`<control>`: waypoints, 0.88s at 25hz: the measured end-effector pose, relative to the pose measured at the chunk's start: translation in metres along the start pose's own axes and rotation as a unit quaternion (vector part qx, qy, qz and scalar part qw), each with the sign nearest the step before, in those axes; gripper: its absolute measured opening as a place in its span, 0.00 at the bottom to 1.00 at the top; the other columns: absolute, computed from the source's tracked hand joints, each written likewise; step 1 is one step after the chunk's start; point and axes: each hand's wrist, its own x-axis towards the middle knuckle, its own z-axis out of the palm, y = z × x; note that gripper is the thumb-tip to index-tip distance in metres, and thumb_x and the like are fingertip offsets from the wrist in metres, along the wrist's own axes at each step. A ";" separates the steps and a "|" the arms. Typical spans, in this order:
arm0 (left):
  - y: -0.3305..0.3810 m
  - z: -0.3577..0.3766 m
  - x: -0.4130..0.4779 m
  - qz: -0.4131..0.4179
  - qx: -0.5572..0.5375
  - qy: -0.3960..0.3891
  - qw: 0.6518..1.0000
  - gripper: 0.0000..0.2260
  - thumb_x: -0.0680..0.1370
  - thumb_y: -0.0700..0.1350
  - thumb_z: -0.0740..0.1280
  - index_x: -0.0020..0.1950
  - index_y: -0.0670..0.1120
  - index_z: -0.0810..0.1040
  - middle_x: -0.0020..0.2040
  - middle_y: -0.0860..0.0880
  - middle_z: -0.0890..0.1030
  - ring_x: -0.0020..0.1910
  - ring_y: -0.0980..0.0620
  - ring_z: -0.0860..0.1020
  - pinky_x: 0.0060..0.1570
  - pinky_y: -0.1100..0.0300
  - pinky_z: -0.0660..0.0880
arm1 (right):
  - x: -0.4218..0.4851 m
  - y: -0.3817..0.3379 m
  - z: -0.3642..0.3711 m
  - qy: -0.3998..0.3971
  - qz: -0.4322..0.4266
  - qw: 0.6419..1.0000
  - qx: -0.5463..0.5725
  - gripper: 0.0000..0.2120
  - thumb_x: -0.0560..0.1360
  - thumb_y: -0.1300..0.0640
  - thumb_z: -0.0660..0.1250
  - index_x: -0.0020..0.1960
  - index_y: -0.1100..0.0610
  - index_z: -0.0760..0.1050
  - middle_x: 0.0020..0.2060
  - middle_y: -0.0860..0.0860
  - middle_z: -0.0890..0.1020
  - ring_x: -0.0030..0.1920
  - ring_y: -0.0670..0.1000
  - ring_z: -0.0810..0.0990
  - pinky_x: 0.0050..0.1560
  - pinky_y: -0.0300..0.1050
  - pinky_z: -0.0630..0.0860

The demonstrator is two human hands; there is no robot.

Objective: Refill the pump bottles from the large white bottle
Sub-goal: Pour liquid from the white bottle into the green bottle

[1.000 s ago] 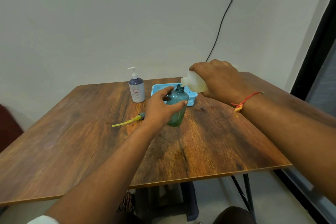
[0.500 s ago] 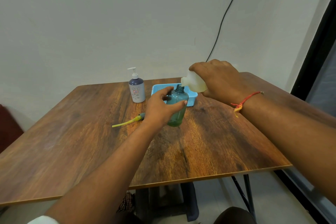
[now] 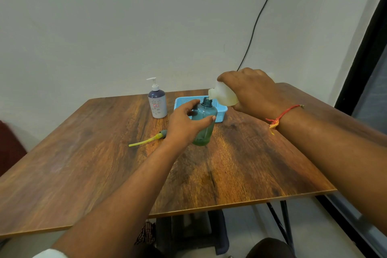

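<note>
The teal bottle (image 3: 204, 130) stands upright toward the far edge of the table (image 3: 83, 163), just in front of a blue basket (image 3: 222, 113), with its threaded neck open. The left hand (image 3: 186, 124) wraps fingers and thumb around its shoulder. The right hand (image 3: 252, 90) is clamped round the body of the large white bottle (image 3: 223, 96), which is tipped over with its mouth right at the teal neck. Whether liquid is running is too fine to tell from here.

The white bottle looks like pale, thin-walled plastic, probably squeezable, so a grip round the middle of its body suits it, firm but not crushing. The teal bottle shows only a little green at the bottom. It is likely light and easy to knock over, so bracing it high at the shoulder makes sense. Any soap on the outside would make both slippery.

The pump head (image 3: 146, 141), with its yellow tube, lies flat on the table to the left of the teal bottle. A purple-and-white pump bottle (image 3: 157, 103) stands near the far edge, left of the basket. The tabletop is smooth wood grain. Behind it is a plain pale wall with a black cable (image 3: 257, 21) running down.
</note>
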 end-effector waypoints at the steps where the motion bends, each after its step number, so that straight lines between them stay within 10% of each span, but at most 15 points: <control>1: 0.000 0.000 0.000 0.000 0.000 0.001 1.000 0.32 0.70 0.50 0.80 0.72 0.48 0.76 0.62 0.52 0.80 0.59 0.57 0.77 0.61 0.53 0.79 | 0.000 0.000 0.000 -0.001 -0.001 1.000 0.000 0.35 0.68 0.50 0.80 0.70 0.49 0.68 0.62 0.51 0.80 0.57 0.58 0.79 0.56 0.57 0.76; 22: 0.000 0.000 0.001 0.008 -0.002 0.005 1.000 0.32 0.70 0.51 0.80 0.72 0.48 0.76 0.62 0.52 0.81 0.59 0.58 0.77 0.60 0.56 0.79 | 0.000 0.001 -0.002 0.006 -0.004 1.000 -0.007 0.36 0.68 0.48 0.80 0.70 0.49 0.68 0.63 0.51 0.80 0.58 0.58 0.79 0.57 0.57 0.75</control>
